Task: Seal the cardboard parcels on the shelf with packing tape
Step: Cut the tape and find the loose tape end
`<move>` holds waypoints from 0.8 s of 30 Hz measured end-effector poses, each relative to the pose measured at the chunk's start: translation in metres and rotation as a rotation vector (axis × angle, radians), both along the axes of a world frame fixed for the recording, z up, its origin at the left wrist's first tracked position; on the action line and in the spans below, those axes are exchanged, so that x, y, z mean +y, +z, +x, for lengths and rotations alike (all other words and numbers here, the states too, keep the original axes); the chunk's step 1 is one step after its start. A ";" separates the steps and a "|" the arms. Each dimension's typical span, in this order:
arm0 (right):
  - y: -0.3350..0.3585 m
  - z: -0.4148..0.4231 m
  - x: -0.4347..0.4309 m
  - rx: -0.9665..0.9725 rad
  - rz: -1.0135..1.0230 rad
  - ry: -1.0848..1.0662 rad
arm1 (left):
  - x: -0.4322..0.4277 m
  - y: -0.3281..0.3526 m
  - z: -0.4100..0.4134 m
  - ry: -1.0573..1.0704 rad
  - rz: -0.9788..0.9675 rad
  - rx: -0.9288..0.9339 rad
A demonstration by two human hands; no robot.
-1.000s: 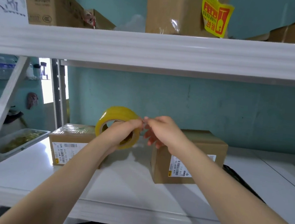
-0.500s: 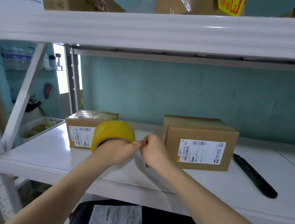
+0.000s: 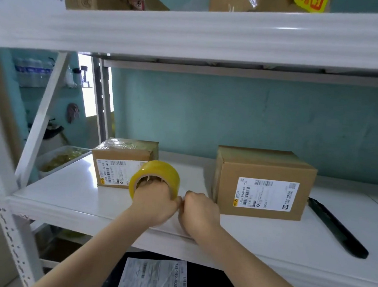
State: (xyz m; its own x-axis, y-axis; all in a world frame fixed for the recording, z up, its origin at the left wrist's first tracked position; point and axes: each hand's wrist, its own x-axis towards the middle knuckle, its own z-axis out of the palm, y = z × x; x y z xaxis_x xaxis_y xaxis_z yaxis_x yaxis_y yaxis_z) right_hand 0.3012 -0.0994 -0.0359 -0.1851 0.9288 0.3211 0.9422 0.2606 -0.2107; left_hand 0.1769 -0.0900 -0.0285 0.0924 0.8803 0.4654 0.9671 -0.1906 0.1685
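Head: tray [image 3: 55, 153] of greens [image 3: 64, 158] (near parcel [image 3: 122, 158])

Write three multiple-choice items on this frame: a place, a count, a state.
1. Where does the long black tool lie?
A. on the shelf, right of the larger parcel
B. on the upper shelf
C. in the tray
2. How many cardboard parcels stand on that shelf?
A. one
B. two
C. four
3. What does the left hand hold?
A. nothing
B. a label
C. the yellow tape roll
A: it lies beside the larger parcel. B: only the larger and a smaller parcel. C: it grips the roll.
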 end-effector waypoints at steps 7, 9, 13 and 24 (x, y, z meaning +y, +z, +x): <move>-0.001 0.005 0.001 0.150 -0.014 -0.056 | -0.003 -0.020 0.011 0.077 0.078 0.015; 0.003 0.014 -0.002 0.262 -0.069 -0.024 | -0.004 -0.020 0.009 0.063 0.060 -0.044; 0.019 0.052 -0.022 0.438 -0.048 0.051 | -0.021 -0.022 0.004 0.058 0.155 -0.132; 0.055 0.175 -0.041 0.842 0.729 -0.357 | -0.021 0.090 0.093 -0.540 -0.076 -0.683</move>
